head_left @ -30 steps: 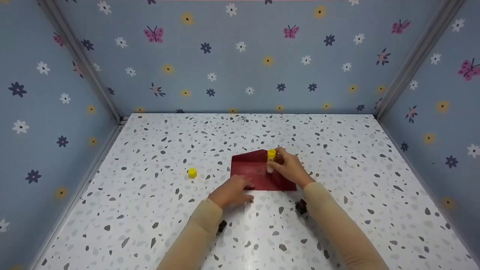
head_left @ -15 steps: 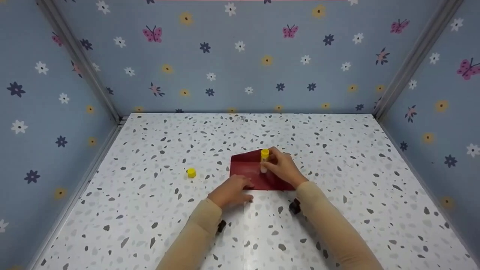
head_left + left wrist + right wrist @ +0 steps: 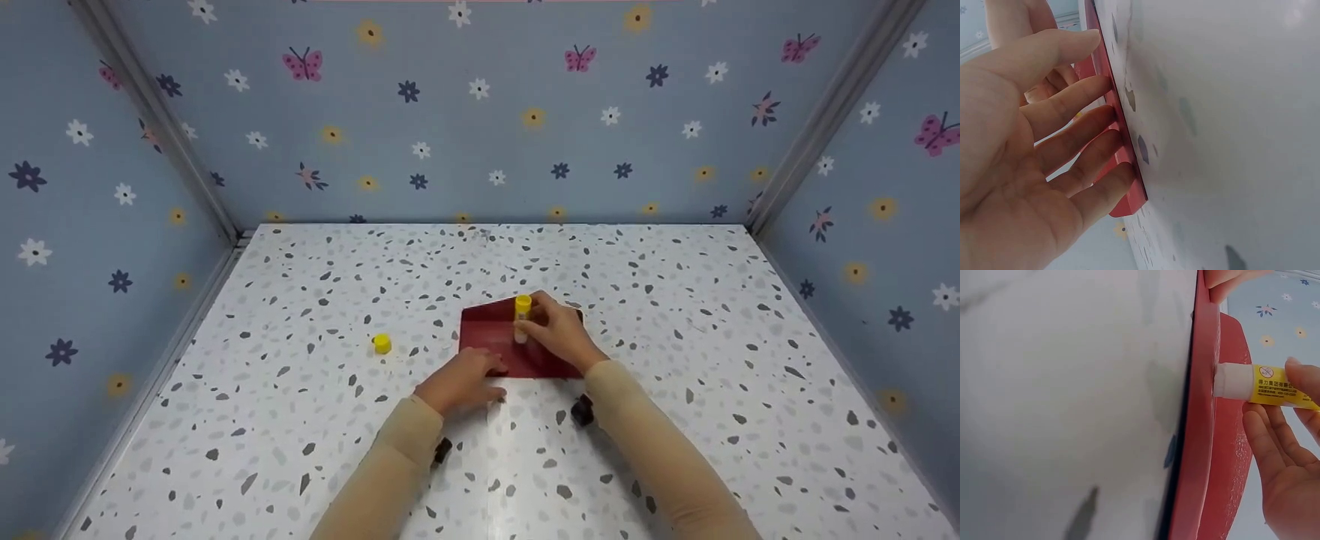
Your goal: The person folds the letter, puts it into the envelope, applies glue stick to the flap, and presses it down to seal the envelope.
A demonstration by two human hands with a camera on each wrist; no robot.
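Note:
A dark red envelope [image 3: 478,334] lies on the table with its flap unfolded at the far side. My right hand [image 3: 561,331] grips a yellow glue stick [image 3: 523,306] upright over it. In the right wrist view the white end of the glue stick [image 3: 1235,381] meets the red paper, while thumb and fingers pinch the yellow barrel. My left hand [image 3: 463,377] rests at the envelope's near left edge. Seen from the left wrist, its extended fingers [image 3: 1086,152] touch the red paper along that edge, the thumb apart from them.
The glue stick's yellow cap [image 3: 382,343] stands on the speckled white table [image 3: 300,420] to the left of the envelope. Blue flowered panels [image 3: 480,112] enclose the table at the back and on both sides. Small black devices [image 3: 583,411] sit at the wrists.
My right hand has slid the glue stick leftward across the envelope, from its right part toward the middle. The left hand has kept its place; the cap is where it was.

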